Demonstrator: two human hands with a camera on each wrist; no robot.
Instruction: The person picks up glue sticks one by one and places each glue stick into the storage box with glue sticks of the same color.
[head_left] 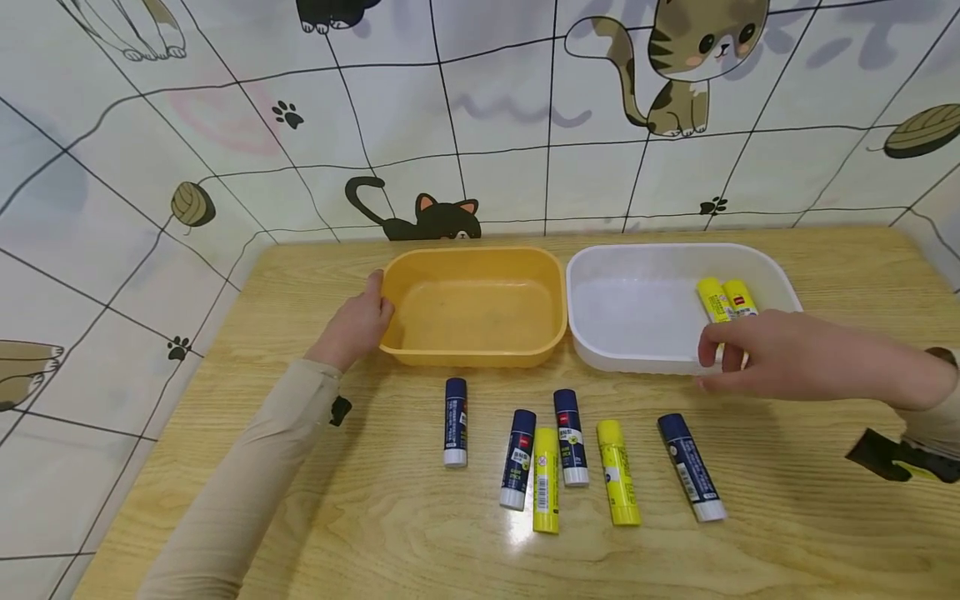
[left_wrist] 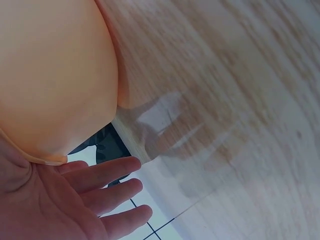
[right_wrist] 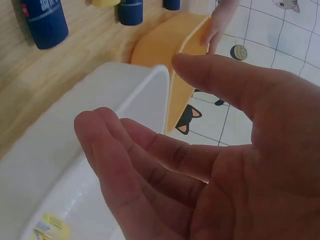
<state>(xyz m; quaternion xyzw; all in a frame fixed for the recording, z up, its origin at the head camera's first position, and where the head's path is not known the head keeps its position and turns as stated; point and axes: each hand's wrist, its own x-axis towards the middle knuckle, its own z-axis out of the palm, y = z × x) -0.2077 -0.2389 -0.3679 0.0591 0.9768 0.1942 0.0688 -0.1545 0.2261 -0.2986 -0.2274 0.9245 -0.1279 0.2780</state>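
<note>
At the orange plastic basin (head_left: 472, 360), my left hand (head_left: 356, 327) holds the left rim. In the left wrist view its thumb goes over the rim, while the other fingers extend outside the basin wall (left_wrist: 55, 75). My right hand (head_left: 765, 354) hovers over the front right edge of the white plastic basin (head_left: 637, 362), empty, with thumb and loosely bent fingers apart. Two yellow glue sticks (head_left: 715, 300) lie in the white basin's right end, partly covered by that hand. A bit of yellow label (right_wrist: 52, 227) shows inside the basin in the right wrist view.
In front of the basins lie several navy glue sticks with white ends (head_left: 455, 422) and two yellow ones, the left yellow stick (head_left: 546, 481) between two navy ones and the right yellow stick (head_left: 618, 472) apart. A wall with cat drawings (head_left: 495, 108) stands behind the wooden table (head_left: 375, 517).
</note>
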